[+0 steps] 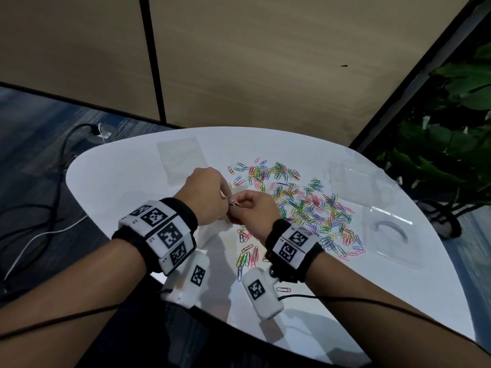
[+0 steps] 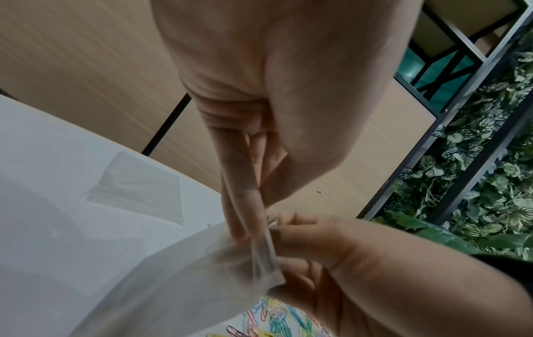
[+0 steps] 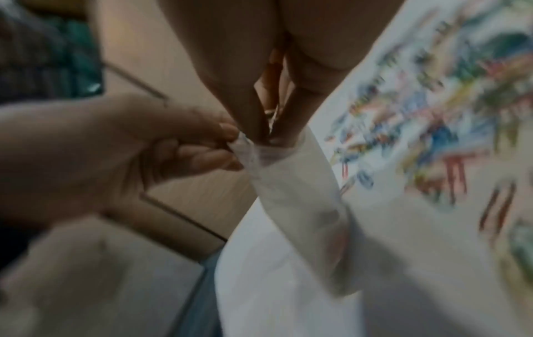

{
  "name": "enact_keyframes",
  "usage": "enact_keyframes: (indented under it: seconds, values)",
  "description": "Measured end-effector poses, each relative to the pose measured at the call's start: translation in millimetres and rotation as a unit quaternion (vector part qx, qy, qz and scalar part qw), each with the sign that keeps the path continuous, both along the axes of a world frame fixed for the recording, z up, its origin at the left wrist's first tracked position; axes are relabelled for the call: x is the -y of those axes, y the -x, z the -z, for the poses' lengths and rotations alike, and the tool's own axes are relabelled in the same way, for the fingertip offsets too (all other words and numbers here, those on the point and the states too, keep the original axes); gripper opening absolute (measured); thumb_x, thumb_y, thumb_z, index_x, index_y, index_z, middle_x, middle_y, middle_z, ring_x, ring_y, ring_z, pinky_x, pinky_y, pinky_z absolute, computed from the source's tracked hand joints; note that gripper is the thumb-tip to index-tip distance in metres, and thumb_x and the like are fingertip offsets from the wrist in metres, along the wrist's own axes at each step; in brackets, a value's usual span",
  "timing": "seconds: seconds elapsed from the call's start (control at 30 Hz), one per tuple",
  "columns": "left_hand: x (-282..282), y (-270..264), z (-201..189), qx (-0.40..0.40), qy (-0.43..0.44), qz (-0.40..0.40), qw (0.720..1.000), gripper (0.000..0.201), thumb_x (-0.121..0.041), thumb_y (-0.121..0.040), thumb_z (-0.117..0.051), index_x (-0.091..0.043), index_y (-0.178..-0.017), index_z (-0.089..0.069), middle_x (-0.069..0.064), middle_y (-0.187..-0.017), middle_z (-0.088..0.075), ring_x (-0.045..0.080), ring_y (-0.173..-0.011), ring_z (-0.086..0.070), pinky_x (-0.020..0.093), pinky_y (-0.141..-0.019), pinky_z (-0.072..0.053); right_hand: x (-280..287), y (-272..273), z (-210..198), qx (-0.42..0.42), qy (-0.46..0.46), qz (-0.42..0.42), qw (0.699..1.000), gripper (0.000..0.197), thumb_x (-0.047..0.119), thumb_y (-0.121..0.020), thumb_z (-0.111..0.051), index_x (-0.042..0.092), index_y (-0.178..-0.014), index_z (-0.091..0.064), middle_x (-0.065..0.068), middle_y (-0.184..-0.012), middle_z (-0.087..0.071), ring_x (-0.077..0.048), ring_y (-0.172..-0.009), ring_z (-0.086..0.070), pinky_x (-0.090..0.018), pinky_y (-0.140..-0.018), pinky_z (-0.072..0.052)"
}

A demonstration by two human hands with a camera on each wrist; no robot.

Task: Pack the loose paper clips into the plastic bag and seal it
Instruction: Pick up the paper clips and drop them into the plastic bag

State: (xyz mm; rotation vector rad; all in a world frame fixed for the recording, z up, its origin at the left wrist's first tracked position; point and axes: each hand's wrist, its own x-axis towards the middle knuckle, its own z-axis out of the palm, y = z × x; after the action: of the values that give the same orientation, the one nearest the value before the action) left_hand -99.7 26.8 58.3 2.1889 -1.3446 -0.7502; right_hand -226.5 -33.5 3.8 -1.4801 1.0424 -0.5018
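A heap of coloured paper clips (image 1: pixel 300 203) lies spread over the white table (image 1: pixel 119 181), right of my hands. My left hand (image 1: pixel 224 196) pinches the rim of a clear plastic bag (image 2: pixel 202 273) and holds it up above the table. The right hand (image 1: pixel 236 204) pinches a pale paper clip (image 1: pixel 235 203) at the bag's mouth (image 3: pixel 268 150). In the right wrist view its fingertips (image 3: pixel 259 123) reach into the opening with the clip (image 3: pixel 271 114) between them. The bag (image 3: pixel 297 200) hangs down limp; I cannot tell what is inside it.
A second flat clear bag (image 1: pixel 182 158) lies at the table's far left. Clear plastic packaging (image 1: pixel 390 235) sits at the right edge, another clear sheet (image 1: pixel 350 179) behind it. Cables (image 1: pixel 53 208) run over the floor on the left; a plant (image 1: pixel 451 155) stands on the right.
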Motion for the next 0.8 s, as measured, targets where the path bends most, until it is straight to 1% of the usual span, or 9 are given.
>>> enact_keyframes:
  seconds: [0.07, 0.13, 0.3, 0.37, 0.43, 0.53, 0.6, 0.7, 0.8]
  values:
    - [0.3, -0.1, -0.1, -0.002, 0.002, -0.006, 1.000, 0.021, -0.002, -0.079, -0.065, -0.012, -0.091, -0.079, 0.009, -0.076, -0.074, 0.024, -0.080, -0.075, 0.038, -0.082, -0.062, 2.8, 1.2, -2.1, -0.152, 0.157, -0.116, 0.969, 0.020, 0.009, -0.087, -0.059, 0.014, -0.103, -0.070, -0.006, -0.101, -0.073, -0.021, -0.086, -0.067, -0.022, -0.077, -0.052]
    - [-0.5, -1.1, 0.0, -0.005, 0.001, -0.010, 1.000, 0.022, -0.001, -0.080, -0.064, -0.011, -0.093, -0.079, 0.010, -0.078, -0.076, 0.023, -0.079, -0.075, 0.037, -0.082, -0.062, 6.5, 0.9, -7.3, -0.234, 0.219, -0.202, 0.926, 0.035, 0.009, -0.092, -0.050, 0.018, -0.123, -0.064, -0.005, -0.121, -0.068, -0.020, -0.099, -0.066, -0.022, -0.084, -0.050]
    - [-2.5, -10.9, -4.1, 0.014, 0.007, -0.036, 0.999, 0.026, -0.005, -0.082, -0.059, -0.014, -0.099, -0.077, 0.013, -0.093, -0.073, 0.022, -0.089, -0.073, 0.032, -0.080, -0.060, 11.8, 17.7, -22.9, -0.108, 0.347, -0.151, 0.919, 0.033, -0.001, -0.089, -0.048, 0.016, -0.106, -0.070, 0.001, -0.106, -0.071, -0.014, -0.091, -0.068, -0.035, -0.084, -0.057]
    - [-3.9, -17.6, -5.1, 0.022, 0.008, -0.048, 0.999, 0.026, -0.005, -0.081, -0.058, -0.014, -0.097, -0.077, 0.014, -0.096, -0.073, 0.024, -0.096, -0.071, 0.034, -0.084, -0.060, 2.2, 31.9, -12.4, -0.149, 0.467, -0.223, 0.842, 0.032, -0.003, -0.084, -0.053, 0.016, -0.105, -0.069, -0.002, -0.108, -0.069, -0.021, -0.092, -0.066, -0.040, -0.076, -0.057]
    - [-4.7, -23.3, -7.1, 0.024, 0.005, -0.057, 0.998, 0.024, -0.005, -0.082, -0.059, -0.013, -0.095, -0.078, 0.013, -0.098, -0.073, 0.027, -0.097, -0.071, 0.034, -0.085, -0.060, -16.1, 49.1, 18.7, -0.204, 0.571, -0.339, 0.720, 0.038, -0.001, -0.076, -0.068, 0.017, -0.110, -0.068, -0.007, -0.115, -0.067, -0.027, -0.097, -0.067, -0.041, -0.071, -0.060]
    - [-5.9, -27.8, -9.5, 0.029, -0.004, -0.067, 0.997, 0.024, -0.003, -0.083, -0.060, -0.012, -0.096, -0.077, 0.010, -0.095, -0.073, 0.027, -0.090, -0.070, 0.029, -0.077, -0.057, -41.0, 79.5, 72.7, -0.264, 0.559, -0.481, 0.622, 0.057, 0.011, -0.080, -0.069, 0.012, -0.134, -0.051, -0.017, -0.142, -0.050, -0.036, -0.124, -0.055, -0.049, -0.092, -0.053]
    - [-7.0, -27.4, -10.3, 0.036, -0.013, -0.064, 0.997, 0.025, -0.001, -0.083, -0.059, -0.011, -0.096, -0.077, 0.006, -0.085, -0.070, 0.026, -0.087, -0.070, 0.027, -0.074, -0.056, -40.3, 96.3, 88.2, -0.321, 0.539, -0.490, 0.605, 0.078, 0.014, -0.077, -0.069, 0.012, -0.146, -0.033, -0.017, -0.154, -0.033, -0.039, -0.138, -0.039, -0.056, -0.106, -0.040]
    - [-7.8, -23.5, -11.0, 0.045, -0.027, -0.047, 0.998, 0.026, 0.000, -0.083, -0.057, -0.010, -0.095, -0.078, 0.005, -0.078, -0.069, 0.026, -0.087, -0.073, 0.032, -0.080, -0.061, -24.1, 110.3, 87.9, -0.380, 0.534, -0.467, 0.593, 0.095, 0.015, -0.068, -0.076, 0.011, -0.148, -0.026, -0.016, -0.155, -0.030, -0.040, -0.141, -0.032, -0.063, -0.107, -0.033]
    - [-5.6, -19.8, -10.6, 0.050, -0.032, -0.037, 0.998, 0.024, 0.000, -0.084, -0.058, -0.009, -0.096, -0.077, 0.008, -0.083, -0.072, 0.027, -0.083, -0.073, 0.035, -0.082, -0.062, -5.5, 118.4, 88.4, -0.444, 0.500, -0.437, 0.601, 0.088, 0.018, -0.066, -0.075, 0.012, -0.144, -0.034, -0.014, -0.151, -0.038, -0.044, -0.132, -0.043, -0.058, -0.094, -0.050]
